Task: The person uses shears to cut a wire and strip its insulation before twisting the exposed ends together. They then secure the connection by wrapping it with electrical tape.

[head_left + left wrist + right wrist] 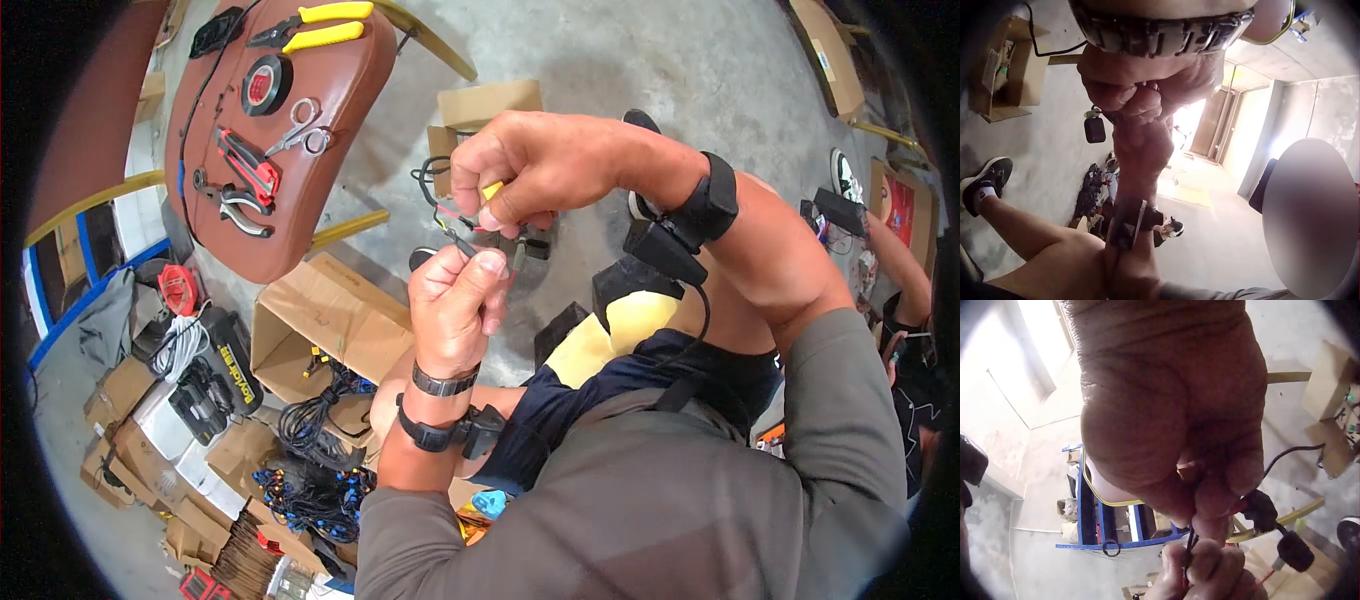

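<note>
My left hand [452, 305] pinches a thin dark cable [460, 243] between thumb and forefinger. Green-yellow and red wire ends come out of it towards the other hand. Just above, my right hand [560, 160] has curled fingers that grip a small yellow piece [491, 190], mostly hidden by the fingers, close to the wires. In the right wrist view both hands meet at the dark strands, and a black connector [1295, 550] hangs beside them on a lead. The left wrist view shows a small black block [1094, 130] hanging below the fingers.
On a brown chair seat [345, 75] lie yellow-handled pliers [325, 38], black tape [266, 85], scissors [300, 130], a red cutter [248, 165] and small pliers [245, 210]. Cardboard boxes [335, 310] and bundled black cables [315, 490] stand at lower left. Another person's arm [898, 260] shows at right.
</note>
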